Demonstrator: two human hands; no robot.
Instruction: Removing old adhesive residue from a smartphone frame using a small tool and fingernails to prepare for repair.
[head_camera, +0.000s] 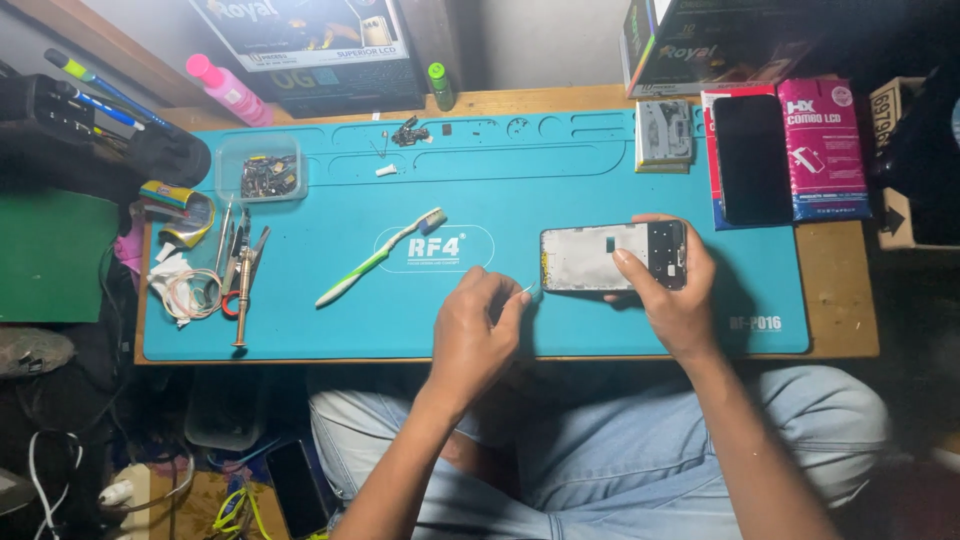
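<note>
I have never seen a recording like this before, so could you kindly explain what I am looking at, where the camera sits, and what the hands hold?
There is no machine here: a seated person works with two bare hands, and the single picture comes from a camera worn on the head, looking straight down. The teal work mat covers a wooden bench. The right hand steadies an opened phone frame lying flat on the mat. The left hand pinches a small pale tool whose tip meets the frame's left edge; its kind is too small to tell. Farther left lie a green and white toothbrush, a clear tray of small parts, and tweezers and drivers. At the right rest a dark phone and a pink package.
</note>
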